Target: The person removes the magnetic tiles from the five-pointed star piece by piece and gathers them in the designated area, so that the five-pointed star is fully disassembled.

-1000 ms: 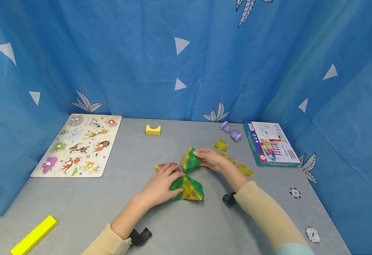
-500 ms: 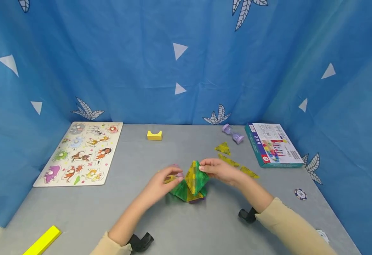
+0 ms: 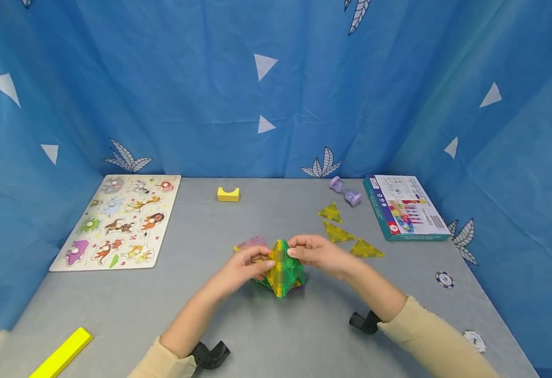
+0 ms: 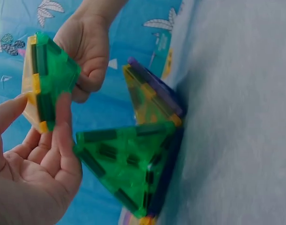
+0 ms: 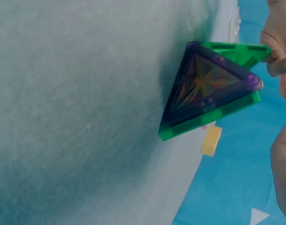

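Note:
Both hands hold one folded piece of green and yellow magnetic tiles [image 3: 281,269] above the middle of the table. My left hand [image 3: 239,272] pinches its yellow side between thumb and fingers; the left wrist view shows fingertips against its green face [image 4: 58,70] too. From the other side, my right hand [image 3: 320,255] grips the green corner with thumb and forefinger. Under and behind the piece stands a structure of triangular magnetic tiles, with a green tile [image 4: 126,157], a purple tile [image 5: 203,84] and a pink tile [image 3: 253,242]. The held piece partly hides it in the head view.
Several loose yellow triangular tiles [image 3: 336,232] lie right of the hands. Farther back are a purple sand timer [image 3: 345,191], a boxed toy [image 3: 408,210] and a yellow arch block [image 3: 228,195]. An animal puzzle board [image 3: 120,223] lies left, a yellow bar [image 3: 61,353] front left.
My right hand has brought the green and yellow piece nearer and turned it. My left hand has lifted off the tile structure and now pinches the piece as well.

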{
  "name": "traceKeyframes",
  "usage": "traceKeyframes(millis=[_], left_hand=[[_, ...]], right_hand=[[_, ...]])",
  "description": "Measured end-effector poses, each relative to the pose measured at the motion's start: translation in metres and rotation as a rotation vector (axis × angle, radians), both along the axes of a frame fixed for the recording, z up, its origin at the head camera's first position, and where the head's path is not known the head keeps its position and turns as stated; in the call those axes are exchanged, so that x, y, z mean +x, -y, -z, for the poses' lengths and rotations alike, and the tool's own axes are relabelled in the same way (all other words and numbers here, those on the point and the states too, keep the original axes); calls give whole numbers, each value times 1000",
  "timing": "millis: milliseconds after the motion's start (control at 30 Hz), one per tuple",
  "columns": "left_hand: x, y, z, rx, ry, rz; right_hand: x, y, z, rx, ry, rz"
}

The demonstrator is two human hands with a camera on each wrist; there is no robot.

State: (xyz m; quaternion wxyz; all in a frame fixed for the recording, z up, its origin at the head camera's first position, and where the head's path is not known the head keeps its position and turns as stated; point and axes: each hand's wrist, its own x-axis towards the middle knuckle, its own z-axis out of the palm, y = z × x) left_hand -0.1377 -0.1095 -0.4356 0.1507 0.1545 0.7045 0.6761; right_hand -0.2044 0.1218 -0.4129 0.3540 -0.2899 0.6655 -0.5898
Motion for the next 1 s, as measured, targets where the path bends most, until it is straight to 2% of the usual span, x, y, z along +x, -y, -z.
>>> traceKeyframes(millis=[133, 233, 367, 433, 500, 600, 700, 767, 867, 933, 1000], left_hand=[[2, 1, -2, 133, 107, 49], [-3, 2, -7, 184, 114, 60], [-7, 6, -12, 146, 73, 29], [-4, 9, -12, 113, 73, 14], [2, 9, -10, 82, 91, 8], [5, 11, -12, 68, 93, -5], [8, 10, -12, 82, 81, -19], [9, 7, -12, 92, 70, -2], [10, 4, -10, 97, 56, 40], [9, 3, -9, 102, 52, 63], [6, 4, -10, 105, 46, 67]], right_hand=[[5, 2, -2, -25, 5, 16], [-1, 3, -7, -74, 18, 36], [-10, -2, -16, -181, 79, 96], [-11, -11, -19, -212, 103, 134], [-11, -25, -17, -198, 121, 194], [-23, -42, -15, -61, 61, 305], [-39, -58, -6, 178, -21, 369], [-48, -66, 3, 348, -68, 339], [-53, -72, 16, 505, -116, 231], [-53, -73, 23, 542, -146, 177], [-52, -70, 26, 543, -186, 159]])
